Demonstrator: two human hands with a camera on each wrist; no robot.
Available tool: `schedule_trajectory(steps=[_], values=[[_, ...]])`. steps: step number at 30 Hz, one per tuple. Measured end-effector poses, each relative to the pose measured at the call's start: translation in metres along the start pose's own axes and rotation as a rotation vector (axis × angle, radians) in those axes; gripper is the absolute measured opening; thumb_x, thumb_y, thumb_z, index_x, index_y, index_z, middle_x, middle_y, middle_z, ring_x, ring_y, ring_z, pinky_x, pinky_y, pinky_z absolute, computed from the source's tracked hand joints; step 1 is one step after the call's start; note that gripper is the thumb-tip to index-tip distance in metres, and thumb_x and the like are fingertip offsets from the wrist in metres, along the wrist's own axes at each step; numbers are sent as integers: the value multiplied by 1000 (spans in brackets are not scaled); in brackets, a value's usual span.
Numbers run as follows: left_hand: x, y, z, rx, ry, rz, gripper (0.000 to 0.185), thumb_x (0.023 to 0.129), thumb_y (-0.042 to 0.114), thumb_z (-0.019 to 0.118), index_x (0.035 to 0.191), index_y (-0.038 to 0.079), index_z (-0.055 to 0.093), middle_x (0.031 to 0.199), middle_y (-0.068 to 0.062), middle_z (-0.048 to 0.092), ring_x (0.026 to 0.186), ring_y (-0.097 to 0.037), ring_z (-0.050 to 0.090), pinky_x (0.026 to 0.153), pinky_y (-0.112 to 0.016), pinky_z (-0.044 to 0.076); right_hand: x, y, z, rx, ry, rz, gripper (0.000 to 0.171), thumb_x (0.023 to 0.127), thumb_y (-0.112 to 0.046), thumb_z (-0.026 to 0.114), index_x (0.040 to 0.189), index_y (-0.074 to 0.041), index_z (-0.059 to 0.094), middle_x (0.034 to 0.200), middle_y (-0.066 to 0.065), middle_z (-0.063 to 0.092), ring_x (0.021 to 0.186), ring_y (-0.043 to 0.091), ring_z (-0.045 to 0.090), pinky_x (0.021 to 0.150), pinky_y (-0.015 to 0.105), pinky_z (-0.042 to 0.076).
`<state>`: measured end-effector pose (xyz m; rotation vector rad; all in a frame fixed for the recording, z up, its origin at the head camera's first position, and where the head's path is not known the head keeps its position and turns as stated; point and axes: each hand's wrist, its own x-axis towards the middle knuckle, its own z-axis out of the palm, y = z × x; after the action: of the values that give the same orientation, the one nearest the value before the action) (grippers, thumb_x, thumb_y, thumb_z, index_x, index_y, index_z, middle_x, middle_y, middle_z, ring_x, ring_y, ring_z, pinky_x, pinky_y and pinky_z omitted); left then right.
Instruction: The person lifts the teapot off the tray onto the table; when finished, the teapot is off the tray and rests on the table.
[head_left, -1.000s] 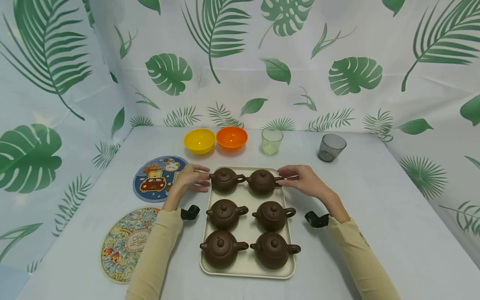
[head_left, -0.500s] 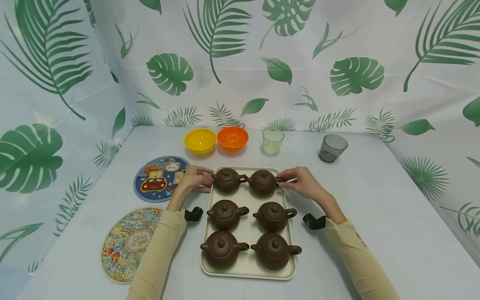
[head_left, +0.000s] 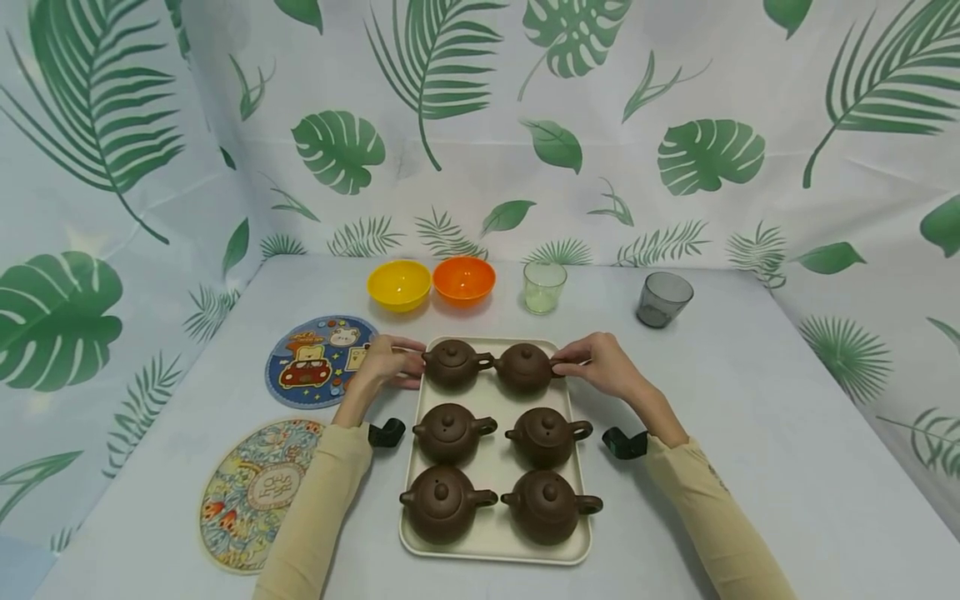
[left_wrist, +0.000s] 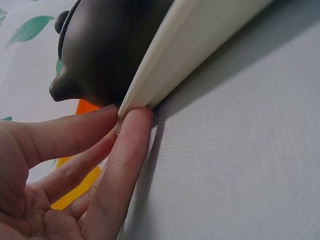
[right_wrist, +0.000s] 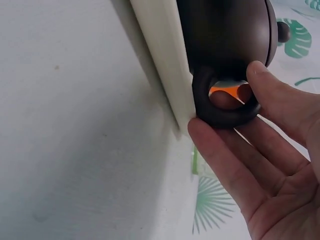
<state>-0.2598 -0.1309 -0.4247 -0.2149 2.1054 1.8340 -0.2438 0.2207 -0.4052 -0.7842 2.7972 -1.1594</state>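
Observation:
Brown teapots stand in two columns on a cream rectangular tray (head_left: 495, 417). My left hand (head_left: 386, 362) is at the tray's far left, beside the spout of the far-left teapot (head_left: 450, 368). In the left wrist view its fingertips pinch the tray rim (left_wrist: 195, 45) below the spout (left_wrist: 65, 87). At the far right, my right hand (head_left: 603, 367) holds the handle of the far-right teapot (head_left: 523, 372). The right wrist view shows the thumb above the ring handle (right_wrist: 204, 100), other fingers behind it, and one fingertip against the tray's side.
A yellow bowl (head_left: 400, 287), an orange bowl (head_left: 464, 283), a pale green glass (head_left: 543, 290) and a grey glass (head_left: 663, 300) stand behind the tray. Two round mats, one blue (head_left: 303, 367) and one floral (head_left: 247, 508), lie on the left. Leaf-printed cloth (head_left: 480, 150) rises behind.
My left hand has moved right, to the tray's edge. The right hand has closed in on the far-right teapot's handle. The far-left teapot has shifted very slightly right.

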Motion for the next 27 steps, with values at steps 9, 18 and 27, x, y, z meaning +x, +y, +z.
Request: schedule_trajectory(steps=[9, 18, 27], values=[[-3, -1, 0, 14, 11, -8, 42, 82, -13, 57, 124, -9, 57, 89, -16, 66, 69, -17, 65, 62, -34, 62, 5, 1, -3, 32, -18, 20, 10, 82, -8, 75, 89, -2, 77, 83, 10, 74, 79, 17, 70, 62, 19, 51], [-1, -3, 0, 8, 8, -5, 41, 84, -11, 56, 125, -10, 57, 89, -15, 67, 69, -18, 65, 63, -34, 62, -4, 20, -23, 200, 35, 46, 15, 83, -8, 73, 93, 4, 75, 82, 15, 73, 74, 14, 71, 66, 18, 54], [0, -2, 0, 11, 6, 0, 41, 83, -11, 58, 124, -10, 57, 87, -13, 66, 70, -16, 65, 63, -33, 62, -30, 46, -76, 173, 83, 67, 19, 85, -4, 70, 99, 9, 72, 88, 18, 72, 77, 8, 69, 69, 15, 55]])
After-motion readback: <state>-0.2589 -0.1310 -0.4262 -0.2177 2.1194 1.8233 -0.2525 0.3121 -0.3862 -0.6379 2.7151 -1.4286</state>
